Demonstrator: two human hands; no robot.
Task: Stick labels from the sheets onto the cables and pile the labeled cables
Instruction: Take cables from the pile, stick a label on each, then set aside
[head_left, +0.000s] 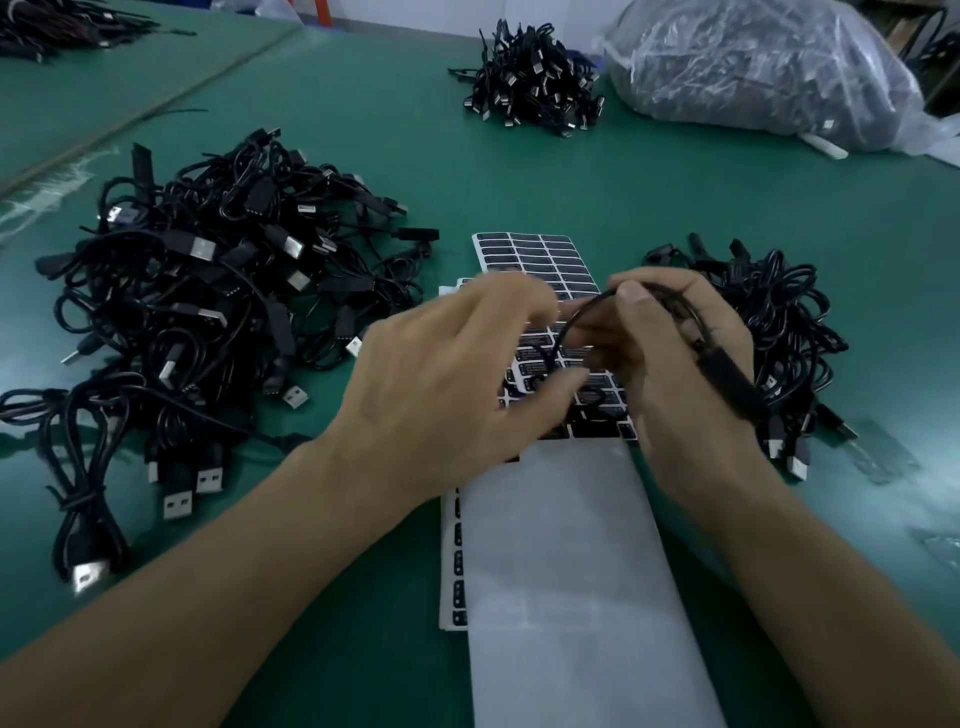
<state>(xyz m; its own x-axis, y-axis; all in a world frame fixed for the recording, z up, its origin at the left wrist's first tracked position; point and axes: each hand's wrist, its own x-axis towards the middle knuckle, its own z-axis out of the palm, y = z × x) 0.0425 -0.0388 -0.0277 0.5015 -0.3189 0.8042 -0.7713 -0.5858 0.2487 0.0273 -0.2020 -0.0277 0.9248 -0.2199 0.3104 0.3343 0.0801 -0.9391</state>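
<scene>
A left cable heap (208, 291) and a right cable heap (779, 332) hem the label sheets (540, 254); bare table (519, 182) opens beyond.

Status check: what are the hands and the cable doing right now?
Right hand grips one cable above the label sheet. Left hand at its loop, fingers blurred, grip unclear. Left pile and right pile alongside, nothing blocking.

Black cable (582, 312): thin, looped, pinched in right hand (675, 358), thick plug end lying along that hand's outer edge. Sheets (540, 254) of small black labels: flat under both hands, partly hidden by left hand (447, 379), stripped white part toward the wrists. Big pile (208, 291) of tangled black cables: left of left hand. Small pile (784, 312): just right of right hand.
</scene>
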